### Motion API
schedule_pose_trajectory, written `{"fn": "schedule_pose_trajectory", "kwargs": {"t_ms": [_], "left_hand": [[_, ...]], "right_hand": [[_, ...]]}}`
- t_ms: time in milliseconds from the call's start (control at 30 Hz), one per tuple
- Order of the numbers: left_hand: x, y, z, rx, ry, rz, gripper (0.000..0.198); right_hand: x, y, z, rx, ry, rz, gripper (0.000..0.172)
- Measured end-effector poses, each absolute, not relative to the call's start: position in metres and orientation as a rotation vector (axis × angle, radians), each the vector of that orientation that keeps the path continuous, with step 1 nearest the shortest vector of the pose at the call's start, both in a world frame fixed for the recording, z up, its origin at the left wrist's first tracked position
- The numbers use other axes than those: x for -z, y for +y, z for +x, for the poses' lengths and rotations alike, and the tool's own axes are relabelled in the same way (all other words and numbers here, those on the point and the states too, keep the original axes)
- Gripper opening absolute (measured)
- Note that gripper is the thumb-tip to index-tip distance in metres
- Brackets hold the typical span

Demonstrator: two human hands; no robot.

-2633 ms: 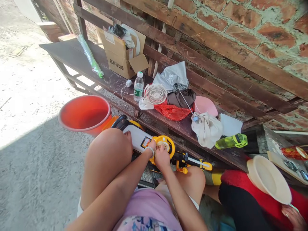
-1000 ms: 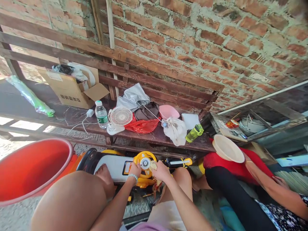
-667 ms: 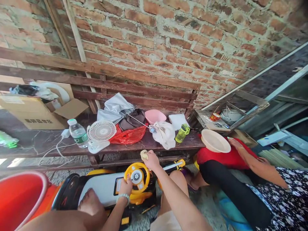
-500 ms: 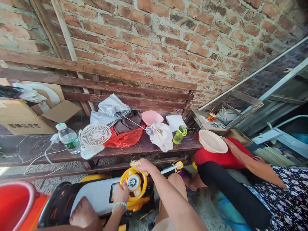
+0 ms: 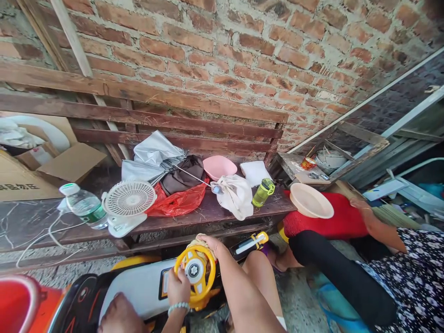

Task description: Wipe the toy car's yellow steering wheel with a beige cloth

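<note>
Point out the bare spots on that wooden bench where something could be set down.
The bench is bare along its front edge between the red plastic bag and white cloth bag, and left of the water bottle, though white cables cross there. From the small white fan to the green bottle it is crowded.

Your left hand [image 5: 178, 287] was closed in a loose fist, knuckles up, a bead bracelet around its wrist. Your right hand [image 5: 210, 243] lay palm down, fingers curled and pressing, its forearm running back toward you over your bare knee.
</note>
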State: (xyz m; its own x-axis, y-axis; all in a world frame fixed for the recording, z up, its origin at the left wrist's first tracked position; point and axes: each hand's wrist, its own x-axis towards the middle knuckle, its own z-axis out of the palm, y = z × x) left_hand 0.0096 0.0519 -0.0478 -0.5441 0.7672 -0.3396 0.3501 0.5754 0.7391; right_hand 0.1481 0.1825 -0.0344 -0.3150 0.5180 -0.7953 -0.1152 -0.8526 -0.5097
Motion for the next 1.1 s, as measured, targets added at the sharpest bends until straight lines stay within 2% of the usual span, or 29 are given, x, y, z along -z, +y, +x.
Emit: {"fn": "schedule_pose_trajectory", "kwargs": {"t_ms": [133,400,533,767,1000,1100], "left_hand": [[0.041,0.051,0.010,-0.850,2.121,0.831,0.019],[0.040,0.053,0.010,-0.893,2.081,0.869,0.015],[0.033,0.053,0.010,-0.845,2.067,0.923,0.016],[0.029,0.053,0.008,-0.712,2.073,1.044,0.026],[0.028,0.052,0.010,-0.669,2.092,1.094,0.030],[0.027,0.050,0.010,-0.667,2.079,1.100,0.032]], "right_hand": [[0.039,0.176,0.151,-2.198,-0.447,-1.599,0.025],[0.035,0.154,0.153,-1.773,-0.483,-1.642,0.015],[0.027,0.138,0.157,-1.645,-0.488,-1.659,0.021],[0.022,0.127,0.167,-1.588,-0.582,-1.676,0.024],[0.011,0.157,0.168,-1.577,-0.903,-1.785,0.013],[0.010,0.171,0.162,-1.659,-1.004,-1.806,0.020]]}}
